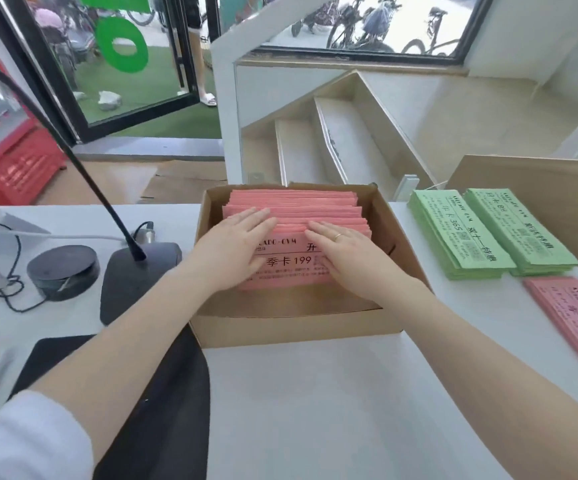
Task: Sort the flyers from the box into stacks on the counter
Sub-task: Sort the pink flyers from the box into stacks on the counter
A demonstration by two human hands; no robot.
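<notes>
A person is reaching both hands into an open cardboard box (301,327) sitting on a white counter (332,410). The box is holding overlapping pink flyers (294,206). The left hand (235,247) and right hand (346,252) are lying flat on the pink flyers, fingers (256,216) straight and close together, gripping nothing. To the right of the box, two stacks of green flyers (488,233) are lying side by side on the counter, with a pink stack (571,313) nearer the person. A desk microphone (135,271) is standing left of the box.

White counter (315,410) with box (280,327), flyer stacks (488,233).
</notes>
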